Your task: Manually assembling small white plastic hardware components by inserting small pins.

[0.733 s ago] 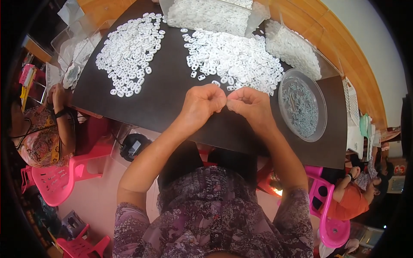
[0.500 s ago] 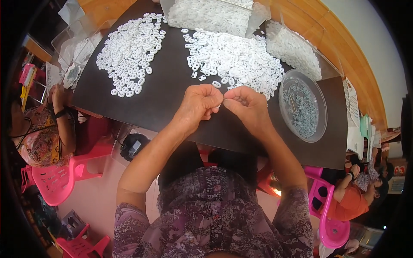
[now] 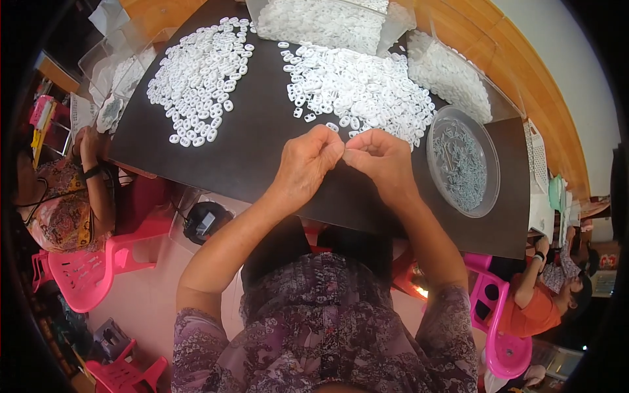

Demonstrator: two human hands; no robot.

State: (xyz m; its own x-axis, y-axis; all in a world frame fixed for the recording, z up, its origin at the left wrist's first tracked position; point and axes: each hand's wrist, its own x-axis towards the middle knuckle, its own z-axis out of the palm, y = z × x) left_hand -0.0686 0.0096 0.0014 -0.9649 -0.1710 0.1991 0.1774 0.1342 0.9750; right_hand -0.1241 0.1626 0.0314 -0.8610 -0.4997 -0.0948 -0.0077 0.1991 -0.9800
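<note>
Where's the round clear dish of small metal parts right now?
The round clear dish sits on the dark table at the person's right, just beyond the right hand and beside the middle pile of white rings.

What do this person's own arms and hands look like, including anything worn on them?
Both forearms are bare from elbow to wrist. The left hand and right hand show no gloves, and no rings, watch or bracelet can be made out. Short sleeves of a purple and grey patterned top cover the upper arms.
</note>
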